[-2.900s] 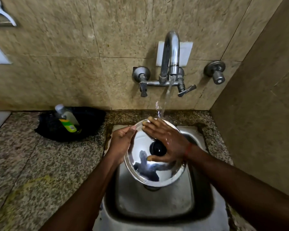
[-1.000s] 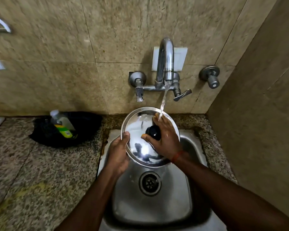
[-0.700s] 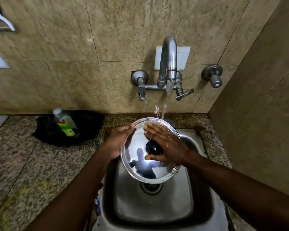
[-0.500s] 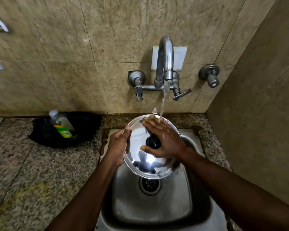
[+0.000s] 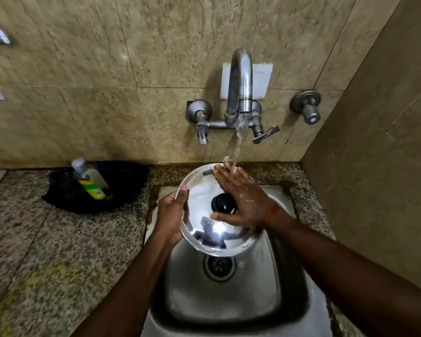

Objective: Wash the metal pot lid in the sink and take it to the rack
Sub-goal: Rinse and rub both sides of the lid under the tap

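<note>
One shiny pot lid (image 5: 204,229) is held over the one sink (image 5: 229,300), under water from one tap (image 5: 240,88). There are two hands. The left hand (image 5: 170,215) grips the lid's rim. The right hand (image 5: 243,200) lies flat and open on top, beside one black knob (image 5: 223,203). One bottle (image 5: 90,181) leans nearby. Both hands sit the same way as before.

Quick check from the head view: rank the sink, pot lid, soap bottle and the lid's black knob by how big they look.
1. sink
2. pot lid
3. soap bottle
4. black knob
The pot lid is held above the basin, nearer the camera, so it looks enlarged; the order still holds.
</note>
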